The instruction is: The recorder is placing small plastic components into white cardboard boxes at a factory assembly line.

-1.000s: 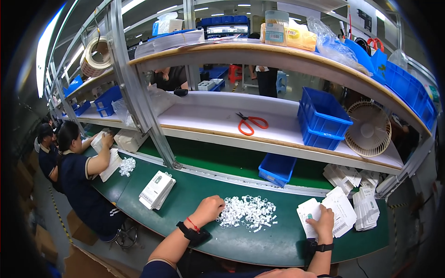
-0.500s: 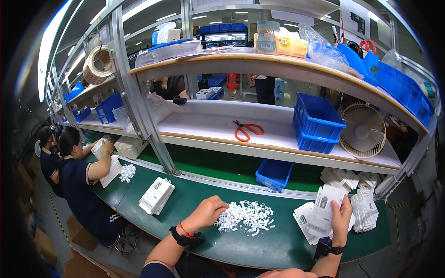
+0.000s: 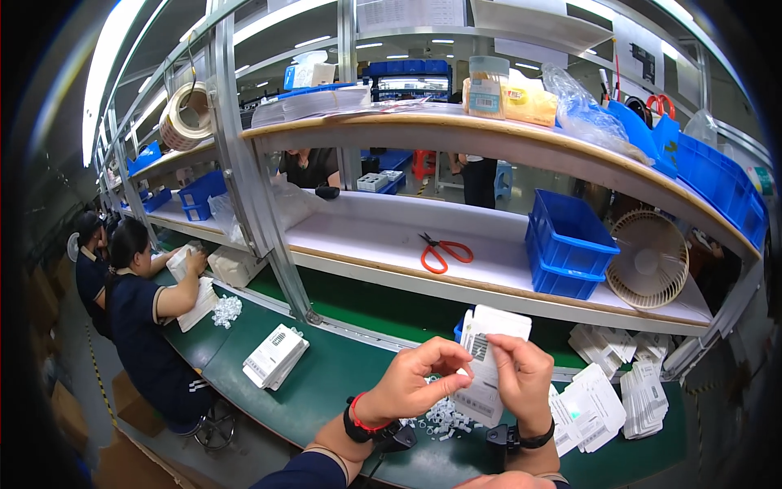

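Over the green table (image 3: 342, 399), a flat white printed carton (image 3: 481, 399) stands tilted in my right hand (image 3: 528, 383), thumb across its face. My left hand (image 3: 415, 379) is beside the carton's left edge, thumb and forefinger pinched on a small white plastic piece (image 3: 463, 372). Below the hands lies a heap of small white plastic pieces (image 3: 444, 420), some ring-shaped, partly hidden by my hands and wrists. To the right, more flat white cartons (image 3: 590, 407) lie fanned out. Farther left rests a stack of printed white cartons (image 3: 275, 357).
Behind the table runs a white shelf (image 3: 366, 224) with red-handled scissors (image 3: 444, 254), stacked blue bins (image 3: 573, 244) and a fan (image 3: 648, 259). More carton piles (image 3: 645, 395) lie at the right. At the left, a co-worker (image 3: 155, 326) handles white cartons beside small white pieces (image 3: 226, 310).
My left hand has risen from the heap and moved right, bringing a small white piece. My right hand has carried the carton left and up from the fanned cartons, so both hands meet.
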Motion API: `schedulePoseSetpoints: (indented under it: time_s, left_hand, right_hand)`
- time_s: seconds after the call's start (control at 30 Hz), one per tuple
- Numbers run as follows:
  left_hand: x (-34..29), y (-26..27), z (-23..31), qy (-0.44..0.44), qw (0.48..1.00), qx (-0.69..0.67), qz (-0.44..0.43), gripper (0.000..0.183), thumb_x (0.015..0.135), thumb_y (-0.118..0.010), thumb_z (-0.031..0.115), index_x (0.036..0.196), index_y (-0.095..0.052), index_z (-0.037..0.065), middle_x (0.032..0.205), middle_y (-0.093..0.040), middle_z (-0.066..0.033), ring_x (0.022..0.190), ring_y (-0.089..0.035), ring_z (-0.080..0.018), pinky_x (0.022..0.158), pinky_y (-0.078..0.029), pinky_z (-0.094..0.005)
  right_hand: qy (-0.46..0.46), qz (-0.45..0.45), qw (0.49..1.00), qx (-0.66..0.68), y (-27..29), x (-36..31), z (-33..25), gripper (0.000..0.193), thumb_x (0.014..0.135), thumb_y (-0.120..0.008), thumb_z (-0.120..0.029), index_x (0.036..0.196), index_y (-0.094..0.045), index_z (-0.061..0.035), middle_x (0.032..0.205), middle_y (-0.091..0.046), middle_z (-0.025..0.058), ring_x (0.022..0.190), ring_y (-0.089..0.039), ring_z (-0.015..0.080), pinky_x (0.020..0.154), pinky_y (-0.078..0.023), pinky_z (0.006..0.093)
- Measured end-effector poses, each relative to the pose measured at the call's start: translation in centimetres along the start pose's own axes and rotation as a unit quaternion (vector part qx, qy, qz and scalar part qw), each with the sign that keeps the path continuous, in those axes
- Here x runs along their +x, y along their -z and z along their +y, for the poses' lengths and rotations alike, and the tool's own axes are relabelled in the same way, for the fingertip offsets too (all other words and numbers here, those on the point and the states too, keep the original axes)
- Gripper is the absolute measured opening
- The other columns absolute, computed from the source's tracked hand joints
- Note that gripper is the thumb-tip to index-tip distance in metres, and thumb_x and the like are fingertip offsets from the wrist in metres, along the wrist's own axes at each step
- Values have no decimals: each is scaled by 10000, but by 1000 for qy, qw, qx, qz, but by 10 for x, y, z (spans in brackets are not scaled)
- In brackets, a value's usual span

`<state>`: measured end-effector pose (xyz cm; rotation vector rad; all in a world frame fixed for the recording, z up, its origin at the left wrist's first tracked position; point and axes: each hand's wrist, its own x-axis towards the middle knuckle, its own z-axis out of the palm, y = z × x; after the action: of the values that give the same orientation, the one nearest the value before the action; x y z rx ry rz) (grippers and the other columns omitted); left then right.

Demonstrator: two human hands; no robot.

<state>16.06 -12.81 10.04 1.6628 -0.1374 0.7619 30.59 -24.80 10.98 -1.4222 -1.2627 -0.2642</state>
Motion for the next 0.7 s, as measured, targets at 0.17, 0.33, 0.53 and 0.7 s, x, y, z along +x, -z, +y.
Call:
schedulePoseSetpoints:
  time_s: [0.17,0.33,0.53,0.7]
  left_hand:
    - [11,14,-6,-49,982,178,33,130,842,-677,2,955,-622,-32,862,-656,-104,794,-643,-141,695,-522,-264]
    - [20,16,-9,-112,948,286,84,114,791,-689,-13,905,-686,-9,834,-642,-111,724,-627,-215,654,-505,-291]
    - [21,15,-16,-107,959,256,51,164,780,-695,-27,942,-693,-11,931,-637,-114,800,-631,-205,700,-510,-285]
    - [17,25,-11,-117,967,218,55,186,774,-694,-39,958,-694,-12,943,-642,-115,816,-635,-207,716,-514,-289]
  right_hand:
    - [-32,-82,995,48,-3,1,4,107,805,-684,-45,896,-696,9,746,-678,123,666,-647,174,592,-476,266]
    - [-59,-131,986,87,-9,2,9,115,809,-698,-65,900,-688,4,769,-686,122,677,-663,195,609,-489,270]
    - [-56,-147,984,87,-18,2,18,112,823,-699,-75,913,-683,-12,797,-692,130,702,-680,228,625,-500,285]
    - [-66,-142,983,96,-26,6,11,95,836,-657,-40,919,-683,-3,809,-692,133,712,-675,228,648,-502,293]
